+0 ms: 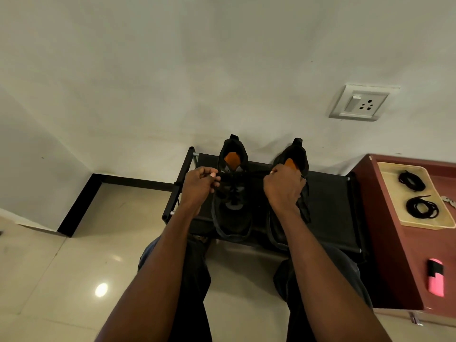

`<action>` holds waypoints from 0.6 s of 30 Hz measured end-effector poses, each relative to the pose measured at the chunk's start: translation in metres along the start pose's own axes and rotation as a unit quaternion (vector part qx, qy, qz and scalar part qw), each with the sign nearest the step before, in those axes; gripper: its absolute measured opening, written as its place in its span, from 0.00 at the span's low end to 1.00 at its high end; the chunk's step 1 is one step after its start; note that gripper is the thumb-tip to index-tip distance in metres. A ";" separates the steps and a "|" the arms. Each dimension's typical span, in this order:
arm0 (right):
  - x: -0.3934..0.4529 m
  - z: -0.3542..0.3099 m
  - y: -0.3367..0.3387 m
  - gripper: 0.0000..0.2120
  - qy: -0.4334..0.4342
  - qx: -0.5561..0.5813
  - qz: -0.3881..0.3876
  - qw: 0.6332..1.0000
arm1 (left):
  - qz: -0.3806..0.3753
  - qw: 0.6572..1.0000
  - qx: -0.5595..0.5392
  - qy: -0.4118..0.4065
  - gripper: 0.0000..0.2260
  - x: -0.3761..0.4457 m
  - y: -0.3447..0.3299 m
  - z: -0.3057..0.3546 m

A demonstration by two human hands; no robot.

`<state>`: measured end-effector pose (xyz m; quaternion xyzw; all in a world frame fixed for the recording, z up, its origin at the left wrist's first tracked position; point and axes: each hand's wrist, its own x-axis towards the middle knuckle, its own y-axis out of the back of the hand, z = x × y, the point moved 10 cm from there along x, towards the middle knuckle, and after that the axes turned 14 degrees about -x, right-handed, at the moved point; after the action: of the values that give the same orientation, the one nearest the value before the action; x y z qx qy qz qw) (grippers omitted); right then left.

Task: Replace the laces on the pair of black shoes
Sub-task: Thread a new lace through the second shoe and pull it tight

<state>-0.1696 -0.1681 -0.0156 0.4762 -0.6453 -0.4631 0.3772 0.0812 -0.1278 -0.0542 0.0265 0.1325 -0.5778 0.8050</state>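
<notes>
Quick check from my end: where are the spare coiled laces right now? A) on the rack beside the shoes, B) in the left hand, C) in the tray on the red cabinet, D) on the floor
C: both coiled laces lie in the tray on the red cabinet, right of the rack.

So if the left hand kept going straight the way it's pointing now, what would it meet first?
Probably the left black shoe. The left hand, pinching a lace end at its fingertips, points right, toward that shoe's laced tongue area on the black rack. It already looks nearly against the shoe, though depth is unclear from this view.
</notes>
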 end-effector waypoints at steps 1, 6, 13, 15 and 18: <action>-0.001 -0.008 -0.002 0.14 0.031 -0.006 0.001 0.999 | -0.006 1.000 -0.007 -0.005 0.06 0.000 -0.003 0.000; -0.024 -0.069 -0.037 0.14 0.171 0.242 -0.197 0.935 | -0.053 0.998 -0.009 -0.040 0.06 -0.004 -0.023 0.006; -0.029 -0.068 -0.043 0.08 0.119 0.409 -0.225 0.876 | -0.048 0.997 -0.007 -0.054 0.04 -0.004 -0.023 0.010; -0.026 -0.066 -0.043 0.06 0.095 0.427 -0.212 0.874 | -0.057 0.996 -0.004 -0.061 0.05 -0.003 -0.027 0.012; -0.018 -0.064 -0.046 0.04 0.064 0.426 -0.192 0.882 | -0.044 0.997 -0.007 -0.062 0.04 -0.001 -0.029 0.012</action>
<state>-0.0929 -0.1710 -0.0423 0.7345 -0.6505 -0.1752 0.0818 0.0562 -0.1383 -0.0395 -0.0210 0.0869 -0.6125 0.7854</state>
